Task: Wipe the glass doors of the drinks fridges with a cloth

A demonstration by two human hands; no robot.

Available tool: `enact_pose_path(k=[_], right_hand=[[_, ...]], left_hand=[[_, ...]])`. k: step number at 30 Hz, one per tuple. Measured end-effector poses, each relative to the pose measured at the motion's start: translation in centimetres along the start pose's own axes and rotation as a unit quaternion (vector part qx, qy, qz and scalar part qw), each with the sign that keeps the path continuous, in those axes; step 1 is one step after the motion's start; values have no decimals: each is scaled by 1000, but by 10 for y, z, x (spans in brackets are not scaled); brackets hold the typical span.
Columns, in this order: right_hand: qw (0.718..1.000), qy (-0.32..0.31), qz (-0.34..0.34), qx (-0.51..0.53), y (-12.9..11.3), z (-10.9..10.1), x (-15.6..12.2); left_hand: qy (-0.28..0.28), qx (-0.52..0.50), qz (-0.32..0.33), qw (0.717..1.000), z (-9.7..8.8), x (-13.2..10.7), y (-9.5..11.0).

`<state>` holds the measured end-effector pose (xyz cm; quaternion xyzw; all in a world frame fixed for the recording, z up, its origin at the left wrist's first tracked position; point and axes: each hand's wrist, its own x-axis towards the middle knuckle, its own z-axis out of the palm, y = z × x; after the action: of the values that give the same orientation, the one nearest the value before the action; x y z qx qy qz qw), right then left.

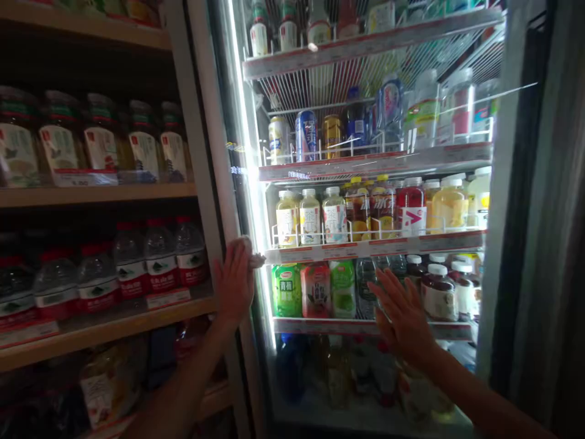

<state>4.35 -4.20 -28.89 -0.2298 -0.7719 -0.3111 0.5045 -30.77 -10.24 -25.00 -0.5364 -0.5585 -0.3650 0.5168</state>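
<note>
A glass-fronted drinks fridge [237,201] stands in front of me, lit from inside. My left hand [234,281] presses a pale, crumpled cloth [256,258] against the left side of the glass door, beside the bright light strip. Part of the cloth is hidden under the fingers. My right hand [404,314] is held up before the glass with its fingers stretched out and nothing in it; whether the palm touches the glass I cannot tell. Behind it, green and red bottles [315,289] line a shelf.
To the left, wooden shelves [91,196] carry tea bottles [101,143] and red-capped water bottles [158,253]. Inside the fridge are cans [306,134], yellow-capped bottles [382,204] and other drinks on wire racks. A dark vertical panel [567,244] borders the fridge on the right.
</note>
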Motion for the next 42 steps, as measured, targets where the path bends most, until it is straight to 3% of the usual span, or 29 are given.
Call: enact_pose_path(k=[1,5,6,7,9,10,11,12,15,17,19,22,24,26,28,31,33,35,37,39,42], right_hand=[[1000,1,-2,2,-1,1,0],[999,-26,-31,13,-7,5,-3],[999,-29,-34,14,-8,6,-4],[999,-27,-31,14,-8,6,-3],[1000,-10,-18,18,-8,5,3],[1000,4,-10,25,-9,4,9],[999,22,-4,39,-11,4,16],[997,40,1,60,-14,3,26],[983,89,3,158,-27,6,61],[970,110,11,218,-36,12,88],[962,121,30,242,-43,22,115],[974,112,65,187,-57,39,148],[988,82,74,111,-67,50,165],[997,53,48,39,-72,58,174],[998,52,-3,-22,-59,57,171],[986,131,6,-105,7,31,134],[966,184,95,-155,71,2,99],[925,249,208,-195,125,-23,70],[898,287,268,-198,146,-34,58],[912,272,255,-171,128,-25,63],[970,169,132,-118,71,1,82]], left_hand=[[3,-5,7,1000,1,-2,2],[-45,-79,217,972,3,-25,13],[-54,-92,230,967,3,-23,14],[-48,-100,203,973,2,-15,14],[2,-109,69,992,1,17,18],[57,-127,-2,990,2,36,24],[97,-153,-29,983,3,55,33],[117,-183,-21,976,4,72,46],[98,-278,58,954,11,99,99],[92,-328,49,939,13,98,127],[85,-365,28,927,11,91,137],[42,-369,26,928,4,77,115],[30,-321,-57,945,2,70,91],[33,-264,-93,959,4,66,71],[43,-211,-57,975,9,63,63],[52,-152,-5,987,15,59,66],[44,-126,-16,991,17,58,73],[38,-108,-34,993,19,58,79],[41,-101,-44,993,19,59,83],[43,-103,-45,993,19,59,83],[42,-107,-38,993,18,59,81]])
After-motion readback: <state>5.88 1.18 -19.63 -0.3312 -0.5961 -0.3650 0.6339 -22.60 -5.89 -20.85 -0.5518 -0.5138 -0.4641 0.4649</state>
